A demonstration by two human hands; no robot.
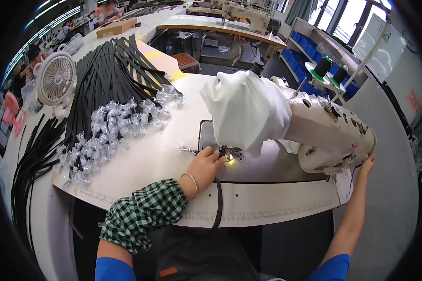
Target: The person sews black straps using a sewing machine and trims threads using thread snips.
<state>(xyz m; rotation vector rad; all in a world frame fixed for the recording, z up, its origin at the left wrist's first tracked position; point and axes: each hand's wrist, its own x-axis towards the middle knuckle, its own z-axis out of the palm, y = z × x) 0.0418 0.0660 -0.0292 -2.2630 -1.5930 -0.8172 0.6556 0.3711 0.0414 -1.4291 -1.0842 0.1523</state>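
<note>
My left hand (205,167) presses a black strap (219,206) near the needle area of a white sewing machine (323,117). Its fingers are bent together over the strap, which hangs down over the table's front edge. A small plastic-wrapped end (187,149) lies just left of the fingers. Beside the needle a small light (229,158) glows. White cloth (248,110) covers the machine's head. At the far right my right hand (368,165) touches the machine's handwheel end, its fingers partly hidden behind it.
A large pile of black straps (105,79) with plastic-wrapped ends lies left on the white table (262,203). More straps (33,164) hang at the far left, near a white fan (56,79) and a pink fan (13,112). Thread spools (322,68) stand behind the machine.
</note>
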